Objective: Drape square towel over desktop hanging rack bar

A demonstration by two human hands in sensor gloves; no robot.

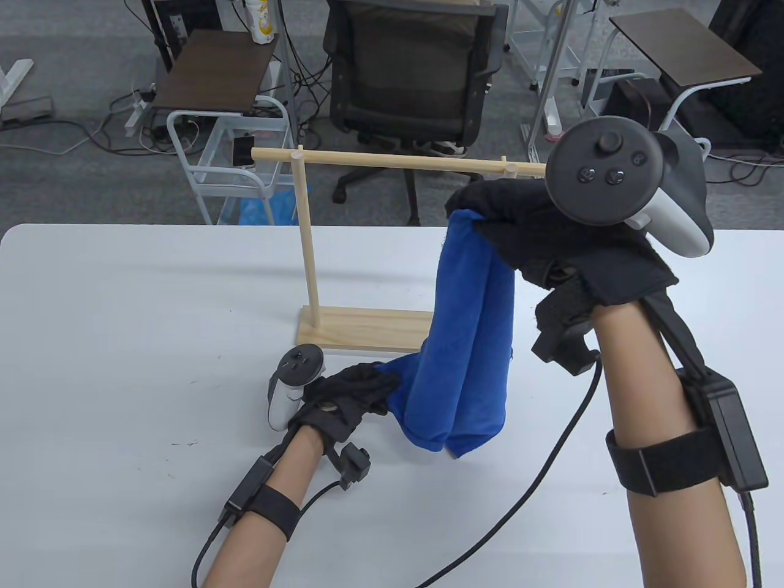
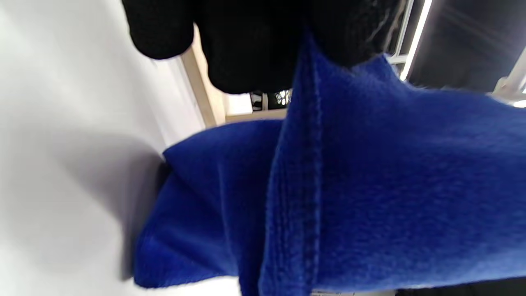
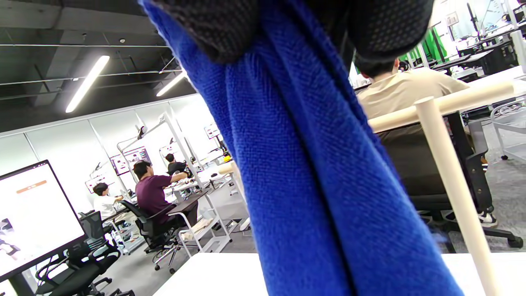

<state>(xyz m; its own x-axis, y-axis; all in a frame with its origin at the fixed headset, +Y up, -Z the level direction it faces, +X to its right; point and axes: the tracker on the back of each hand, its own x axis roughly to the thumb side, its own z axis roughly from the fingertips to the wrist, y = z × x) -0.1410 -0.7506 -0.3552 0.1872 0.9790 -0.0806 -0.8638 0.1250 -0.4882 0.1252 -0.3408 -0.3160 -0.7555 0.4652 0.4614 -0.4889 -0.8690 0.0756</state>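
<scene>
- Big white table [image 1: 122, 343] across the lower half of the table view, both gloved arms coming in from the bottom edge.
- Beyond the far edge, a black office chair [image 1: 407, 67], two small dark-topped side desks and a white wire cart on grey carpet.
- On the table stands the wooden rack [image 1: 361, 329]: flat pale base, upright post on the left, and the horizontal bar [image 1: 398, 160] running across the top. The bar's right end is hidden behind the right hand's tracker.
- Here's the blue towel [image 1: 471, 331], bunched into long vertical folds, hanging from up near the bar's height down to the tabletop, just right of the rack's base. Its lower end sags onto the table in front of the base; none of it is on the bar.
- Right hand [image 1: 527, 226], raised high beside the bar's right end, fingers clamped on the towel's top edge; the right wrist view shows cloth squeezed between the fingertips [image 3: 213, 24], with the post and bar just beside it.
- Left hand [image 1: 349, 398], low on the table in front of the base, pinching the towel's lower corner; the left wrist view shows the hemmed edge caught between the fingers [image 2: 254, 49].
</scene>
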